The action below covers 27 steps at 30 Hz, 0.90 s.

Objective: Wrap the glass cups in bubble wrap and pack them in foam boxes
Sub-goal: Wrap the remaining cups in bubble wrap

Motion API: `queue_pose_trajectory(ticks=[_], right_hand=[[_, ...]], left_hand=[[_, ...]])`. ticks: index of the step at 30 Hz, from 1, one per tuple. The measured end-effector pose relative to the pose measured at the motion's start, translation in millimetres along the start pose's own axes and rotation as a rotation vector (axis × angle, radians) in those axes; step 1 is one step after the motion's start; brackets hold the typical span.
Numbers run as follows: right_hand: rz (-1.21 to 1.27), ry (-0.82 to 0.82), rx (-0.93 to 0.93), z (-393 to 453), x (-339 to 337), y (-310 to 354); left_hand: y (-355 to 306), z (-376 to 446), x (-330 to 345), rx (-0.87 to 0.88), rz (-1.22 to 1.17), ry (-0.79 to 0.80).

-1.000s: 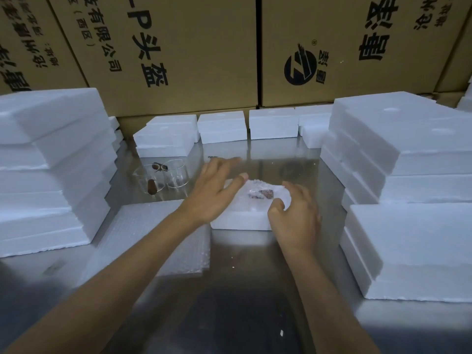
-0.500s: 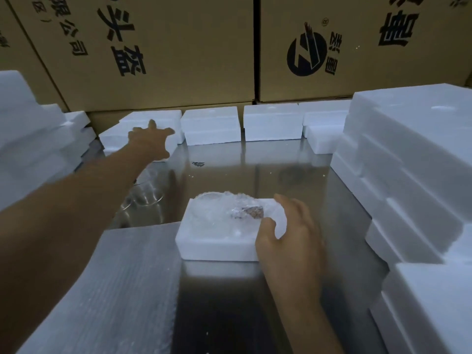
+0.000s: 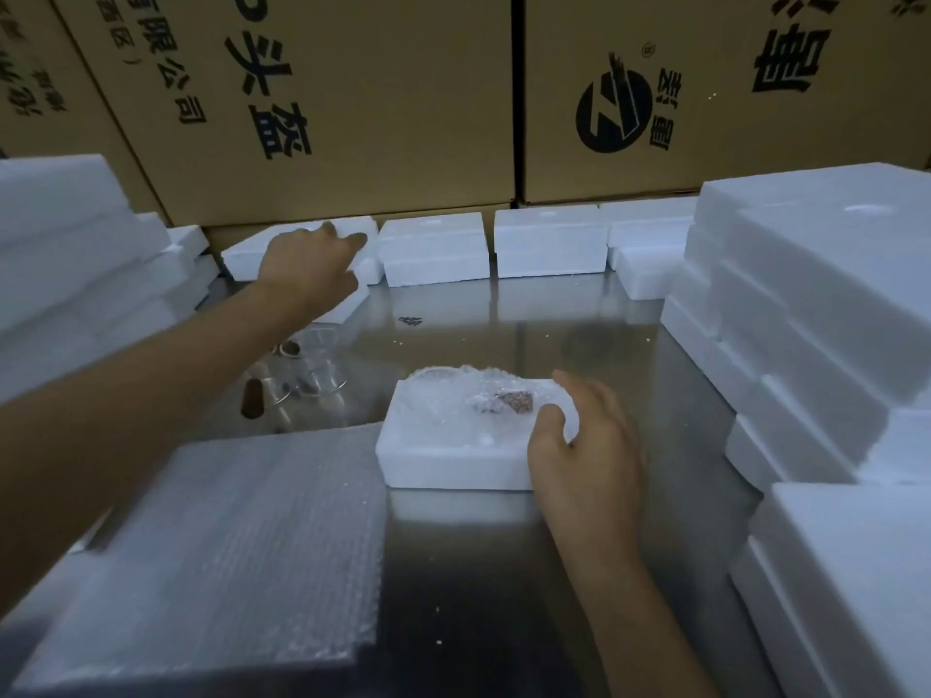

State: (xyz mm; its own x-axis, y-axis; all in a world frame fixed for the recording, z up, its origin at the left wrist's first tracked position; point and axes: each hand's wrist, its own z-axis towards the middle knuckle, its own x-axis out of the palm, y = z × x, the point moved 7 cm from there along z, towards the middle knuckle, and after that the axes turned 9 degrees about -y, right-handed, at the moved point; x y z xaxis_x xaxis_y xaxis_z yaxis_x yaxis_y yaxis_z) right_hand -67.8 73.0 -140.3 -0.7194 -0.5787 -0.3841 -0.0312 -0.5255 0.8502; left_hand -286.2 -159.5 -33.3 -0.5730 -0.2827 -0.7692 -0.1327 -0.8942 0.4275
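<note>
Shiny steel table [image 3: 453,571] w/ dim, soft reflections & white crumbs. Behind table, wall of stacked brown cardboard cartons [image 3: 327,93] w/ black Chinese print & round black logo [image 3: 612,115]. Low, dull indoor light; nothing else of room visible.

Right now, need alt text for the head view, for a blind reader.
The right hand grips a white foam box holding a bubble-wrapped glass cup on the steel table; the left hand reaches to a white foam piece at the back.

Dim, bluish light; steel table [image 3: 504,622] glares softly, left edge perhaps motion-blurred.
</note>
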Motion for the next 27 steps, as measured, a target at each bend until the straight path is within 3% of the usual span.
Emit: queue_pose_trajectory(ticks=[4,10,13,17,20,23,25,27], right_hand=[[0.116,-0.016,0.054,0,-2,0],[0.198,-0.144,0.021,0,-20,13],[0.405,-0.147,0.13,5,-38,29],[0.781,0.04,0.448,13,-44,33],[0.641,0.099,0.481,11,-50,32],[0.506,0.06,0.364,9,-56,27],[0.53,0.05,0.328,8,-53,23],[0.53,0.056,0.343,7,-50,18]], left_hand=[[-23,-34,-79,0.106,0.162,-0.158],[-76,-90,-177,0.077,0.15,-0.34],[-119,-126,-194,0.054,0.159,-0.365],[-174,-154,-190,0.092,-0.091,-0.342],[-189,-158,-191,0.131,-0.375,-0.387],[-175,-162,-191,0.129,-0.748,-0.388],[-145,-165,-181,-0.018,-0.916,-0.429],[-107,-170,-155,-0.279,-1.039,-0.442]])
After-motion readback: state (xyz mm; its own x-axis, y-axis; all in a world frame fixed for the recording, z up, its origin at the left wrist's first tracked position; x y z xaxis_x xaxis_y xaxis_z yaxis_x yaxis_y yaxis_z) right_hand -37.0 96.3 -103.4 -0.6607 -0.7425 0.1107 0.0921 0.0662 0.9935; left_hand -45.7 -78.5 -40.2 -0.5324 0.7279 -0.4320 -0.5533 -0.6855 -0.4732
